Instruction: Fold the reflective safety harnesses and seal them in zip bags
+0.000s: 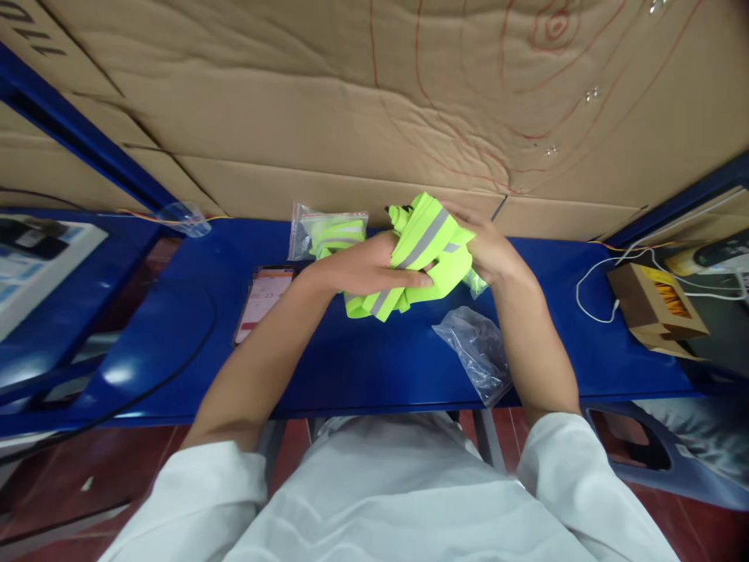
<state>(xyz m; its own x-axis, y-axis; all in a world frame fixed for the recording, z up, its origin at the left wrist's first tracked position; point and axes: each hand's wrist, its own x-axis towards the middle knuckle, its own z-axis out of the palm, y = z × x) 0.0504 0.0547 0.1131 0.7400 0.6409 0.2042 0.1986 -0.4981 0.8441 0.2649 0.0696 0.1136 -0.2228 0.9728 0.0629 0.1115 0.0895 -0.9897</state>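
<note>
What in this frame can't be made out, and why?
Head view only:
- The vest: bunched between the left hand and right hand, so its full shape is hidden.
- Right fingertips: buried behind the fabric.
- Phone screen: blurred, unreadable.
- Bagged vest: partly behind the left hand.
- Cardboard box contents: too small to identify.
- Empty clear bag: lower end covered by the right forearm.

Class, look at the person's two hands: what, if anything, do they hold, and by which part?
Both hold one folded yellow safety vest above the blue table. The left hand grips its left side, the right hand its right edge.
</note>
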